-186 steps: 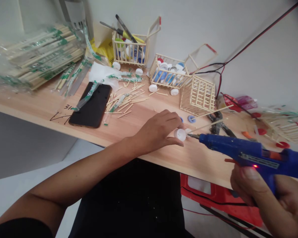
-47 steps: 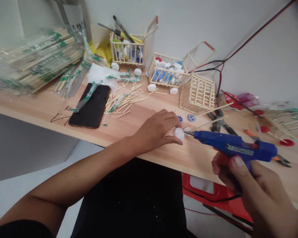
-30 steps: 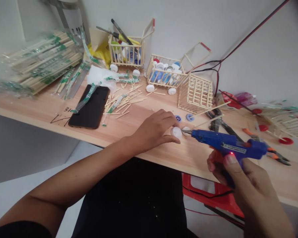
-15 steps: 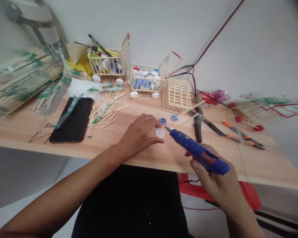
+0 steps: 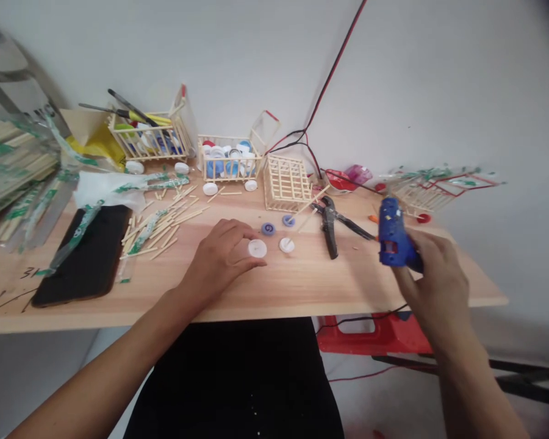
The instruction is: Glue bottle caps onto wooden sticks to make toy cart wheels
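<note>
Head camera, looking down at my desk: the white plastic bottle cap (image 5: pixel 257 248) sits on the pale wood, its round flat face turned up and clean, a small, bright disc with a faint dimple at its centre. My left hand (image 5: pixel 217 259) arches over it from the near side, and the cap sits at my fingertips in a narrow pinch between fingers and thumb, with most of its face still showing. Just to its right lies a second white cap (image 5: pixel 287 245), not touching it, and a thin wooden stick rises from near that one. Beyond them are two small caps with blue centres (image 5: pixel 268 228), set close together.

My right hand (image 5: pixel 432 286) is well off to the right, above the desk edge, its fingers closed around the blue hot glue gun (image 5: pixel 393 235), which stands nearly upright with its nozzle hidden from this view. Black pliers (image 5: pixel 329 225) lie open between the gun and the caps. Further back stand a small stick cage (image 5: pixel 287 182) and a stick cart full of bottle caps (image 5: pixel 224 160). On my left, loose wooden sticks (image 5: pixel 165 219) lie scattered beside a black phone (image 5: pixel 80 256).
</note>
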Motion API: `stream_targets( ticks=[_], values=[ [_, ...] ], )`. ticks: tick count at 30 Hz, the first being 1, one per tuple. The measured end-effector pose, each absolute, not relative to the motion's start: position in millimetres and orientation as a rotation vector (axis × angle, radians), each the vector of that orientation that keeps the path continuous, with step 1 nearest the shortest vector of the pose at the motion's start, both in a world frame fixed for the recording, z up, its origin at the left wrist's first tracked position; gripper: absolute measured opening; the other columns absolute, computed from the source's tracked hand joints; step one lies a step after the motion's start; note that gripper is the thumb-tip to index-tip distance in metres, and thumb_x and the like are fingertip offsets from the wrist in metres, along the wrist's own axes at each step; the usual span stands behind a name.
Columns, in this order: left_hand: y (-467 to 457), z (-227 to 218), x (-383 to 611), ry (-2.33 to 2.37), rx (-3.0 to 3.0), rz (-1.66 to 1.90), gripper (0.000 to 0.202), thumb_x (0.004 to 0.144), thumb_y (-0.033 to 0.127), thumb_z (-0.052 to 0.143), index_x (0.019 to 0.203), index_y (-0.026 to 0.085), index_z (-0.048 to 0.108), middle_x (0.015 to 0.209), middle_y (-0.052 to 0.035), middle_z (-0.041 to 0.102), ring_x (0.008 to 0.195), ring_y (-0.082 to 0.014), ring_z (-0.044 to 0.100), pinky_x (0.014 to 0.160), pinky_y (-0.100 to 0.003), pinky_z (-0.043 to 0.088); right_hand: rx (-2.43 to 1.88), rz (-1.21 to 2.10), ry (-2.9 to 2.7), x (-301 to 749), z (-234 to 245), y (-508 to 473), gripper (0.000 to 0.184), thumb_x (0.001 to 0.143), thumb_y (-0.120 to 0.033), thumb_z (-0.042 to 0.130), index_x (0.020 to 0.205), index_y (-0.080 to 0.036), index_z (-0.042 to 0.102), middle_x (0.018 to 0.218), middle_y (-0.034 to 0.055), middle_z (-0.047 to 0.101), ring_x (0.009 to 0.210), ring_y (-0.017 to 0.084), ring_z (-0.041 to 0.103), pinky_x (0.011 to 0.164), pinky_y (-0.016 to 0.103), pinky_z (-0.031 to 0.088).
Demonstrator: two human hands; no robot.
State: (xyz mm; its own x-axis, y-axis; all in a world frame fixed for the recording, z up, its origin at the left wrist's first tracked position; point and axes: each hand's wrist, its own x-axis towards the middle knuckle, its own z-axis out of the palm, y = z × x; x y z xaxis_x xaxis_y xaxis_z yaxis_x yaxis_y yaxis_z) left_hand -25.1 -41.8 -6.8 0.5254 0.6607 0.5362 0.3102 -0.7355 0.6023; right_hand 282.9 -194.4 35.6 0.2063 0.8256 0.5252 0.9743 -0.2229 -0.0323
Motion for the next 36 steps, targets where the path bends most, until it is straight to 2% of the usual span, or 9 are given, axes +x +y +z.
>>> stream_targets(
  ticks=[3,10,18,25,28,30,34,36],
  values=[
    [-42,-7,-25,0.815,2.333,1.074,0.027,0.077,0.036,0.073,0.094,0.02,0.061,0.099,-0.0038,0.067,0.097,-0.0211,0.06,0.084,-0.036,0.05,-2.272,-0.601,-1.601,327,29,-202,0.041,0.088,-0.035,0.055,0.127,-0.021,0.056,0.113,0.0171,0.061,0.106,0.032,0.059,0.086,0.04,0.048],
    [-42,-6,-23,0.851,2.338,1.015,0.026,0.077,0.037,0.072,0.093,0.02,0.06,0.099,-0.0035,0.067,0.097,-0.0208,0.06,0.084,-0.036,0.049,-2.319,-0.489,-1.695,391,-3,-211,0.031,0.086,-0.031,0.057,0.115,-0.022,0.062,0.103,0.0148,0.062,0.095,0.032,0.06,0.081,0.046,0.046],
    [-41,-7,-23,0.861,2.325,1.006,0.029,0.076,0.04,0.073,0.093,0.02,0.061,0.099,-0.0034,0.067,0.098,-0.0216,0.06,0.085,-0.037,0.05,-2.38,-0.449,-1.785,413,-12,-206,0.038,0.088,-0.037,0.054,0.12,-0.019,0.06,0.109,0.0171,0.063,0.096,0.031,0.059,0.081,0.044,0.043],
    [-42,-8,-23,0.856,2.327,1.009,0.028,0.076,0.036,0.074,0.095,0.02,0.06,0.099,-0.0038,0.067,0.097,-0.0209,0.06,0.085,-0.037,0.05,-2.44,-0.32,-1.731,409,-10,-211,0.051,0.084,-0.049,0.06,0.127,-0.023,0.057,0.126,0.0177,0.059,0.111,0.033,0.058,0.087,0.046,0.044],
    [-43,-8,-23,0.853,2.312,1.004,0.028,0.076,0.035,0.074,0.095,0.02,0.061,0.1,-0.0037,0.066,0.098,-0.0209,0.06,0.086,-0.037,0.05,-2.449,-0.403,-1.655,398,2,-211,0.048,0.085,-0.047,0.059,0.123,-0.018,0.06,0.122,0.0195,0.062,0.113,0.033,0.057,0.089,0.043,0.045],
    [-43,-8,-24,0.843,2.301,1.011,0.028,0.076,0.035,0.075,0.096,0.02,0.062,0.101,-0.0038,0.066,0.099,-0.0206,0.059,0.087,-0.037,0.049,-2.43,-0.468,-1.589,384,12,-209,0.042,0.087,-0.046,0.056,0.116,-0.016,0.064,0.116,0.0185,0.065,0.107,0.03,0.06,0.086,0.039,0.046],
    [-43,-9,-25,0.828,2.304,1.05,0.029,0.075,0.033,0.075,0.096,0.018,0.061,0.101,-0.0044,0.066,0.099,-0.02,0.059,0.088,-0.036,0.048,-2.229,-0.565,-1.443,338,22,-196,0.029,0.086,-0.042,0.056,0.102,-0.021,0.068,0.102,0.0108,0.07,0.078,0.023,0.063,0.07,0.035,0.048],
    [-42,-9,-26,0.828,2.31,1.059,0.028,0.075,0.032,0.076,0.095,0.018,0.061,0.1,-0.0045,0.066,0.099,-0.0198,0.059,0.087,-0.035,0.048,-2.048,-0.513,-1.576,309,18,-185,0.024,0.087,-0.039,0.057,0.098,-0.021,0.068,0.098,0.0095,0.071,0.083,0.022,0.065,0.074,0.033,0.048]
  ],
)
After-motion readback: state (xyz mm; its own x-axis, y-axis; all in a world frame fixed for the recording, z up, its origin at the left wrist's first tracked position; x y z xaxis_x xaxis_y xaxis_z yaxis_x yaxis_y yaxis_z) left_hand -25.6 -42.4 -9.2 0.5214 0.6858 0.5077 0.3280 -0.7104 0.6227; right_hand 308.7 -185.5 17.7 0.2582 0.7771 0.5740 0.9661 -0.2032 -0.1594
